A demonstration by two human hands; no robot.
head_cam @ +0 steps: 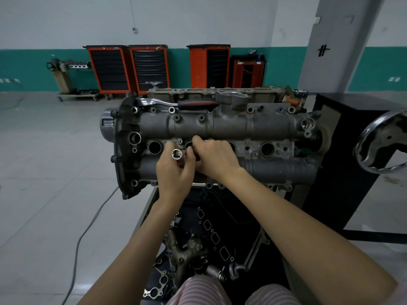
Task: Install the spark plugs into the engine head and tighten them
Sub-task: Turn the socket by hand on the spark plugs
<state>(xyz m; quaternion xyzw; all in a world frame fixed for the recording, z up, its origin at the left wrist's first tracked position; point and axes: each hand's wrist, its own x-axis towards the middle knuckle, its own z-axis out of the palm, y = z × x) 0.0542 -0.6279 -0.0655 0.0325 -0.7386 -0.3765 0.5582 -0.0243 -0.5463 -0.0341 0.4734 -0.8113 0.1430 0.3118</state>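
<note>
Gripping a chrome socket [176, 154] in my left hand [176, 175], I have my fingers curled round its barrel so that its open end faces up toward me. My right hand [214, 158] lies just beside the left, touching it, with its fingers curled round a dark object [195, 153] whose upper end sits at the mouth of the second plug well [189, 145] from the left; I cannot tell whether this is a spark plug or a tool. Both hands hover over the middle row of the engine head [220, 124], which lies lengthwise across the view on its stand. To the left of my hands the first plug well [154, 147] stands open and dark, and to the right another well [267, 149] is open too; the one between is mostly hidden by my right hand. On the far edge of the engine head rests a ratchet wrench [180, 103] with a black and red handle, well apart from my hands. Below the head, a dark tray [242, 216] holds gaskets [211, 232] and metal parts. Against the far wall stand orange tool cabinets [127, 69]. A grey cable [88, 230] trails over the floor at the left.
</note>
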